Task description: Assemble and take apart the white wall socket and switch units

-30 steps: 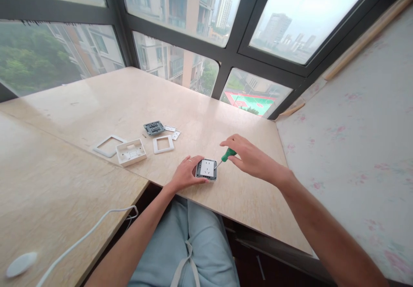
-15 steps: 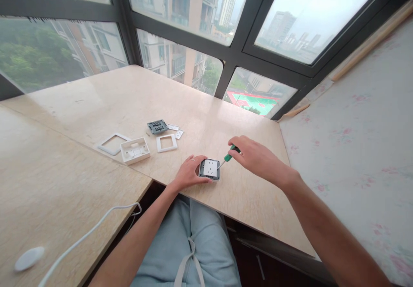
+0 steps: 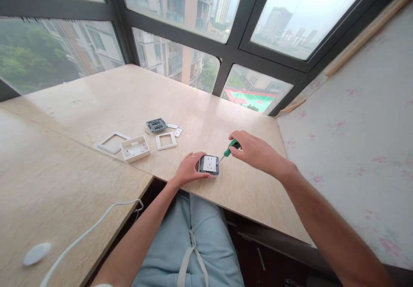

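Observation:
On the table near its front edge lies a wall socket, a white outlet face set in a dark grey frame on a white base. My left hand grips it from the left, thumb along the near side and fingers at the far side. In my right hand is a screwdriver with a green and black handle, held tilted. Its shaft runs down to the right side of the socket's frame; the exact contact of the tip is too small to make out.
Left of the socket lie a white back box, two white frames, a dark grey socket plate and small white covers. A white cable and a white round disc rest on the left tabletop. Papered wall stands at right.
The view has shifted slightly. Both hands keep their hold on the socket and the screwdriver, and the screwdriver stays at the socket's right side.

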